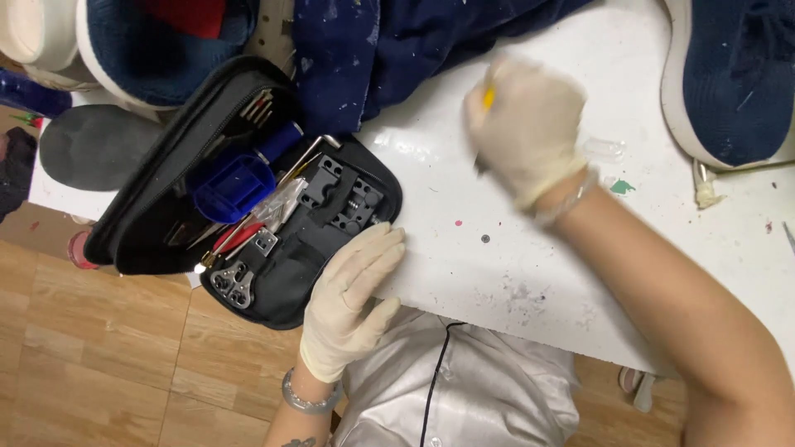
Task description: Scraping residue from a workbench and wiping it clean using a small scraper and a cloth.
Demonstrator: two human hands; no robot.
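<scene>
Nearest to the lens, my right hand (530,128) in its cream glove is clenched round a slim yellow-handled tool (489,98); only the yellow end and a dark tip below the fist show, and the hand is blurred, so I cannot tell the tool's kind. It is held just above the white worktop (464,248), well apart from the case.

My left hand (352,294), also gloved, lies flat and released, fingers extended, touching the near edge of the open black zip tool case (157,178).

Contents of the case: a blue plastic holder (232,186), a blue-handled driver (280,141), red-handled pliers (236,236), several slim metal picks and tweezers, a metal wrench plate (234,284) and a black block with studs (341,194).

Risks, in my judgement: the case overhangs the worktop edge above the wooden floor (99,356), so pressure from my left hand could tip it and spill the loose tools. The pointed tip could also pierce a glove or mark the worktop.

A paint-flecked navy cloth (373,50) and a navy shoe (737,74) crowd the far side.
</scene>
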